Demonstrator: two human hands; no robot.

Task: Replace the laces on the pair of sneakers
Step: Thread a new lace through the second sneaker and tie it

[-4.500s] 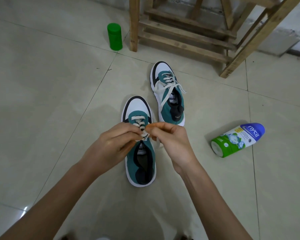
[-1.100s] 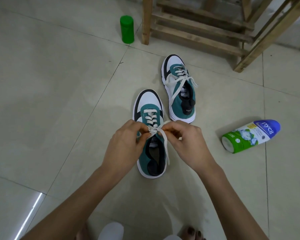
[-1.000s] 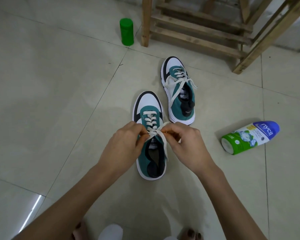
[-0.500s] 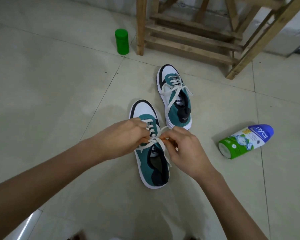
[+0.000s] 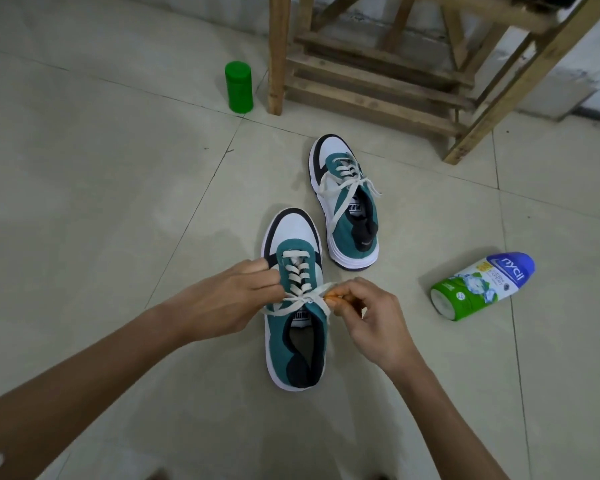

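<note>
Obs.: the near sneaker (image 5: 293,233) is lying on the floor tiles (image 5: 118,202) at centre, toe pointing to 12 o'clock. My left hand (image 5: 229,303) is pinching the white lace (image 5: 300,282) from the sneaker's 9 o'clock side. My right hand (image 5: 371,313) is pinching the same lace from 3 o'clock, so the hands are sitting just apart across the tongue. The second sneaker (image 5: 343,220), laced, is resting at 1 o'clock. A Nycil bottle (image 5: 482,285) is lying on its side at 3 o'clock. A green canister (image 5: 239,86) is standing at 11 o'clock, beside a wooden frame (image 5: 278,64).
</note>
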